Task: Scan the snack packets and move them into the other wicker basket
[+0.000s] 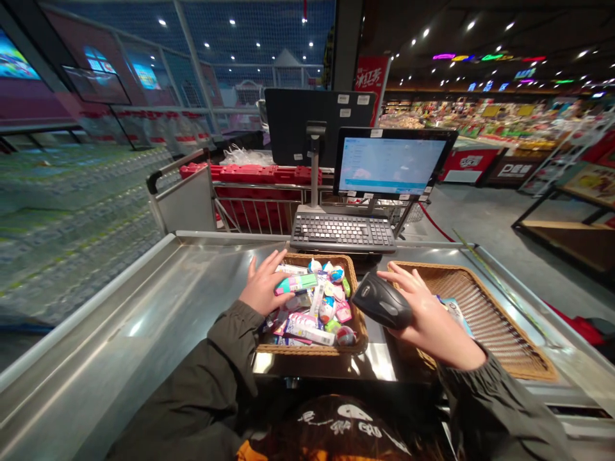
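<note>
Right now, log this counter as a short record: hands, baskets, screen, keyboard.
left hand: holding a green and pink packet over the left basket
right hand: holding a black scanner
left basket: a jumble of small packets
right basket: at least one packet, partly hidden by the right hand
screen: lit
keyboard: just beyond the left basket

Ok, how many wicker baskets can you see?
2. The fuller basket is by the left hand, in front of the keyboard; the emptier basket is to its right, partly hidden by the right hand.
</note>
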Motion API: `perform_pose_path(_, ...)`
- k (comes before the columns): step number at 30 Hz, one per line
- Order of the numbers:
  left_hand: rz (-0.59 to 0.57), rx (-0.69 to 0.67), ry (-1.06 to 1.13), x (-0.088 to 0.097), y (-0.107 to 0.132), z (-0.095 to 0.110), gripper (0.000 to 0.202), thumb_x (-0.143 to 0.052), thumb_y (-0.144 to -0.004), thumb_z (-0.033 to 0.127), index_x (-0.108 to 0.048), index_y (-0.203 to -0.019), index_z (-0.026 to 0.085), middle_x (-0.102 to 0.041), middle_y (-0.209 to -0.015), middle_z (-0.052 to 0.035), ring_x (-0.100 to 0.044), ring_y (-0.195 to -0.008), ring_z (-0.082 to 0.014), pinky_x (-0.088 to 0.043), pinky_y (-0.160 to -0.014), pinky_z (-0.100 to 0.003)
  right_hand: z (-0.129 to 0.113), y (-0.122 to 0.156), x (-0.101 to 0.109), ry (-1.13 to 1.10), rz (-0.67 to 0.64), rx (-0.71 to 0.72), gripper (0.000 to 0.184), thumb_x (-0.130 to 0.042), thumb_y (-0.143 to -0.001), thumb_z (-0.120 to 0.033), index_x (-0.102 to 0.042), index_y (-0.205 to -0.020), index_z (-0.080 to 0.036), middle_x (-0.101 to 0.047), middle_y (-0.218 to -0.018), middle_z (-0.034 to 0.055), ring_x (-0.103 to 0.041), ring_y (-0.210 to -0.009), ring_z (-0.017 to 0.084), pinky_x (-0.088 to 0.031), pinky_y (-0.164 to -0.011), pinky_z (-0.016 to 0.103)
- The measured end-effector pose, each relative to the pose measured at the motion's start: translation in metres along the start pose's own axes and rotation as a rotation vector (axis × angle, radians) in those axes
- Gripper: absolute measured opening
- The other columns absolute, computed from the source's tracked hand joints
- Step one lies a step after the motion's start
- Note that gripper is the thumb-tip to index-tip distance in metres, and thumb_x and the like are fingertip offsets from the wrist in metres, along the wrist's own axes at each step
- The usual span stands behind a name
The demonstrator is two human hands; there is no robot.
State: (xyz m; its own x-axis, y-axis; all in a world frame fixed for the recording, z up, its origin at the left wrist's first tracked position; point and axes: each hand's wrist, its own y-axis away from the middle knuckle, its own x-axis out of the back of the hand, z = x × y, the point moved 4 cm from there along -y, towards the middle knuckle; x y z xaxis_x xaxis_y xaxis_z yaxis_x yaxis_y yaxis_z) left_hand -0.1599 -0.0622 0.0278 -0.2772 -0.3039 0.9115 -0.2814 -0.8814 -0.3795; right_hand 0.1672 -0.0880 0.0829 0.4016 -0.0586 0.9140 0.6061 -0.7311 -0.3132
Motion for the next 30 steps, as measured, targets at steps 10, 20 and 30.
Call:
perform_pose_path(10,-0.11,0.055,0.044,-0.02,0.035,-0.014,0.027,-0.071,-0.076,0.038,-0.072,-0.1,0.024,-0.038,-0.154,-0.0127,-0.032,-0.142,-0.0367,-0.009,-0.112,-0.07,-0.008,-0.012,-0.012,-0.038,-0.011,0.015,0.042,-0.06,-0.079,-0.025,-0.061,-0.121,-0.02,-0.052,-0.14,0.0159,-0.026,-0.145,0.039,-0.021,-0.112,0.071)
perform_pose_path(20,-0.16,0.09,0.078,-0.038,0.062,-0.028,0.03,-0.075,-0.072,0.035,-0.073,-0.1,0.026,-0.037,-0.154,-0.0139,-0.029,-0.144,-0.0374,-0.015,-0.11,-0.071,-0.016,-0.021,-0.024,-0.074,-0.054,0.013,0.041,-0.062,-0.079,-0.025,-0.062,-0.12,-0.022,-0.051,-0.142,0.015,-0.028,-0.144,0.04,-0.02,-0.111,0.072)
perform_pose_path(30,-0.202,0.091,0.06,-0.04,0.069,-0.029,0.04,-0.075,-0.073,0.039,-0.07,-0.11,0.026,-0.03,-0.157,-0.0168,-0.026,-0.145,-0.0388,-0.016,-0.109,-0.071,-0.028,-0.023,-0.034,-0.104,-0.108,0.015,0.048,-0.061,-0.078,-0.02,-0.057,-0.126,-0.022,-0.052,-0.14,0.0142,-0.03,-0.144,0.036,-0.018,-0.114,0.069)
